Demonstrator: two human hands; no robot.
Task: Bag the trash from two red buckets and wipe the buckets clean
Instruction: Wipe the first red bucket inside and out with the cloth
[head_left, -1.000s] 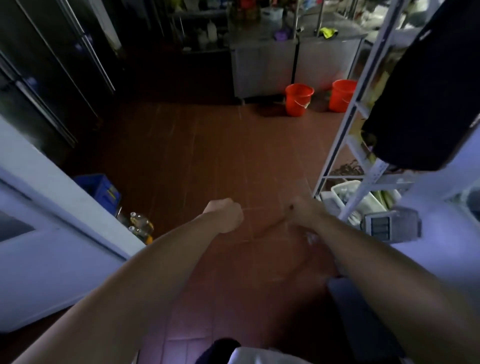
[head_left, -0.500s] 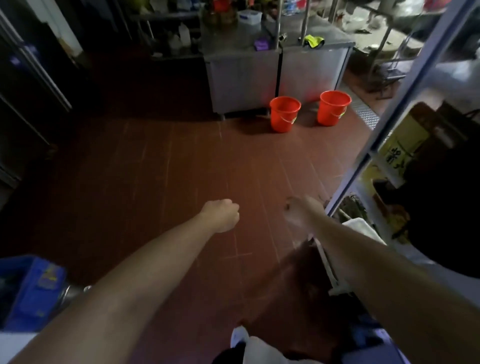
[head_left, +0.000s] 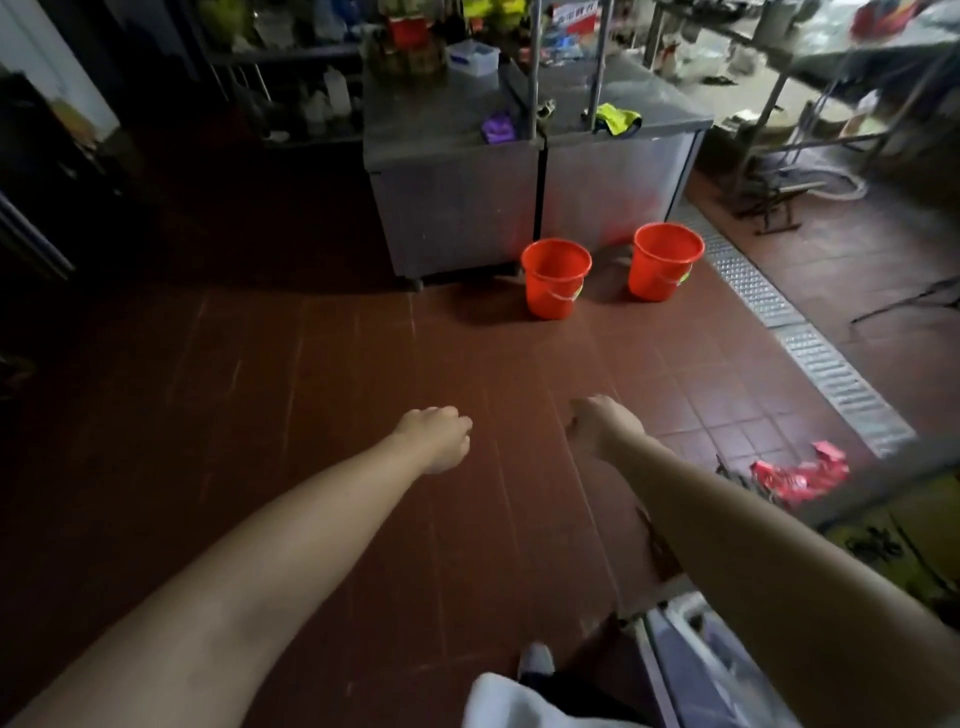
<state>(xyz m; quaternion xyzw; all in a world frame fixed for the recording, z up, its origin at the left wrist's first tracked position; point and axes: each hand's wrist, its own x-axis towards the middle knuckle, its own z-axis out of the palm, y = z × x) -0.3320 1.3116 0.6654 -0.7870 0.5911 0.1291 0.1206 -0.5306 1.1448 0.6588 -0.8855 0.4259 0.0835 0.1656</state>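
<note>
Two red buckets stand on the brown tiled floor (head_left: 322, 395), far ahead of the person's arms. The left bucket (head_left: 555, 278) and the right bucket (head_left: 665, 261) stand upright, near each other but apart. Both sit right in front of a big metal worktop (head_left: 535, 176). What is inside the buckets cannot be seen from here.

Both arms reach forward over the floor. The left hand (head_left: 436, 437) is curled into a fist, and its grip holds nothing. The right hand (head_left: 597, 423) is also curled, and no thing shows in its grip. The two hands are near each other but do not touch. The buckets are well apart from both hands, further up the floor and a bit to the right.

On the worktop lie a purple thing (head_left: 497, 128) and a yellow cloth (head_left: 618, 118). A metal drain grate (head_left: 810, 338) runs along the floor on the right. A crumpled red wrapper (head_left: 800, 474) lies on the floor to the right of the right arm.
</note>
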